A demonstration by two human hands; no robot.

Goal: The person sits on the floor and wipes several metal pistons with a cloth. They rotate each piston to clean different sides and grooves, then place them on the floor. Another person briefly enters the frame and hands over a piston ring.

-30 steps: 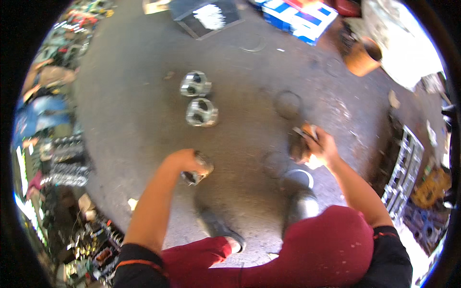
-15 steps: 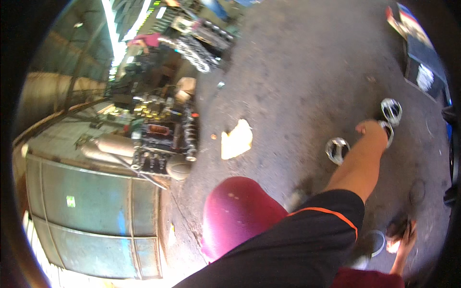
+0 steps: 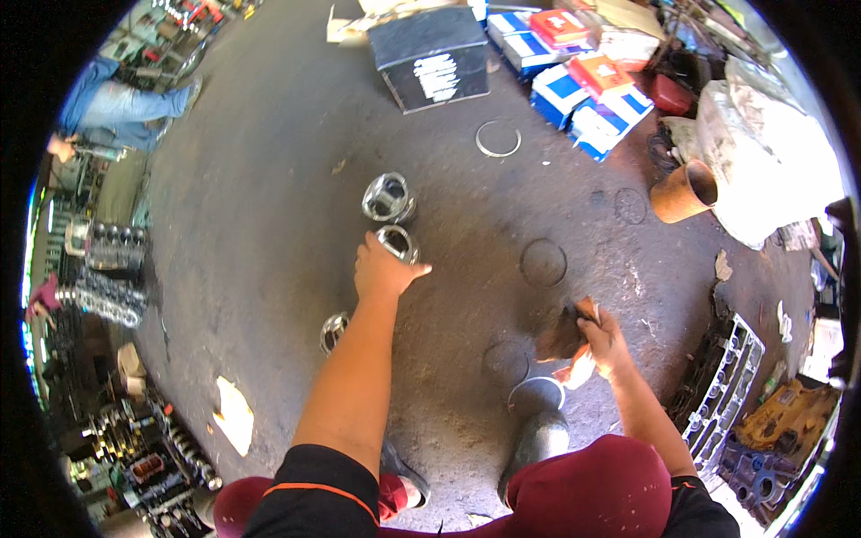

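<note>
My left hand (image 3: 384, 269) reaches forward to a silvery metal piston (image 3: 396, 240) standing on the floor. Its fingers lie round the near and left side of the piston, and the thumb sticks out to the right. Just beyond stands a second piston (image 3: 387, 197), close to the first. A third piston (image 3: 334, 332) is nearer to me, left of my forearm. My right hand (image 3: 604, 346) is closed on a crumpled, stained rag (image 3: 563, 337), dark brown with orange and white parts. Below it, a pale ring (image 3: 536, 393) lies beside my shoe.
Thin rings (image 3: 543, 263) lie on the floor. A black box (image 3: 432, 67) and blue, white and orange boxes (image 3: 592, 108) stand at the far side. To the right are a rusty cylinder sleeve (image 3: 682, 193) and a metal engine part (image 3: 731, 386). Another person's legs (image 3: 126, 103) show far left.
My view has swung to the right and steadied, bringing in the boxes and right-hand floor. The left hand stays at the piston; the right hand still holds the rag.
</note>
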